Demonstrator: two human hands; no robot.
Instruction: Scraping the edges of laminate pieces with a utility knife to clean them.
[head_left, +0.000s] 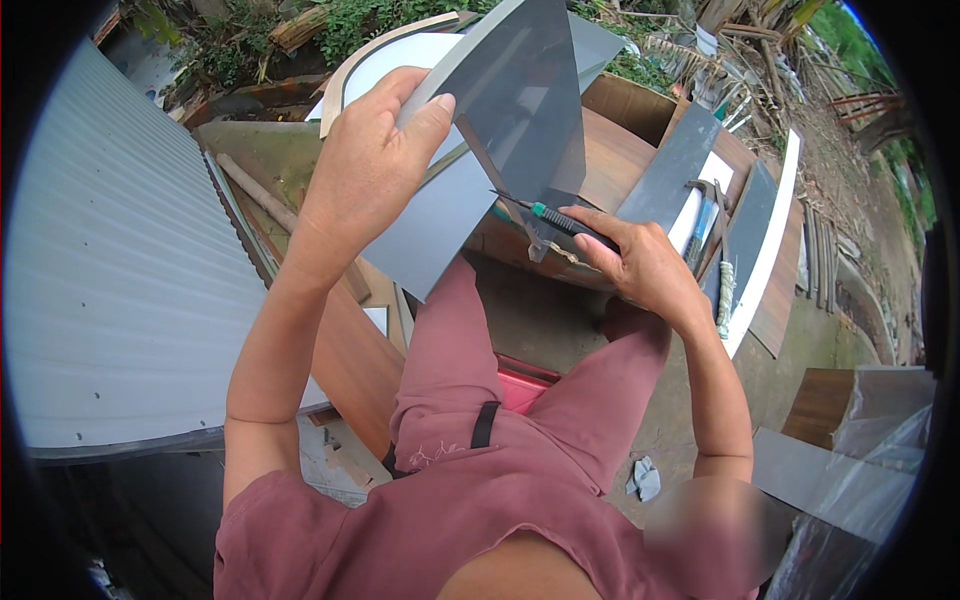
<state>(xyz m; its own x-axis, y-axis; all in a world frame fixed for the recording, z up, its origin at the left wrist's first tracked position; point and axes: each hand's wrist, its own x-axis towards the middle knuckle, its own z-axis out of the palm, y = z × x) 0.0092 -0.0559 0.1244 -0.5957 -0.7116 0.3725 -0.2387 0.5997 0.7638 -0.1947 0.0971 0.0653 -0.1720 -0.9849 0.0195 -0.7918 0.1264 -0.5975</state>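
Note:
My left hand (pixel 385 150) is closed on the pale edge of a dark grey glossy panel (pixel 520 100), which stands tilted up in front of me. A utility knife (pixel 570 222) with a black and green handle lies in my right hand (pixel 645 255), its fingers wrapped round the grip. The blade points left, close to the panel's lower edge and a narrow brown strip; whether it touches cannot be made out. Below the panel, a light grey board (pixel 430 225) reaches down to my left knee. A small crumpled scrap (pixel 540 248) hangs under the knife.
To the right, a claw hammer (pixel 702 222) with a blue handle and a bar with a cord-wrapped grip (pixel 725 295) lie on stacked boards. Corrugated metal sheeting (pixel 130 280) fills the left side. Plastic-wrapped panels (pixel 850 450) stand at lower right; a pale rag (pixel 645 478) lies on the ground.

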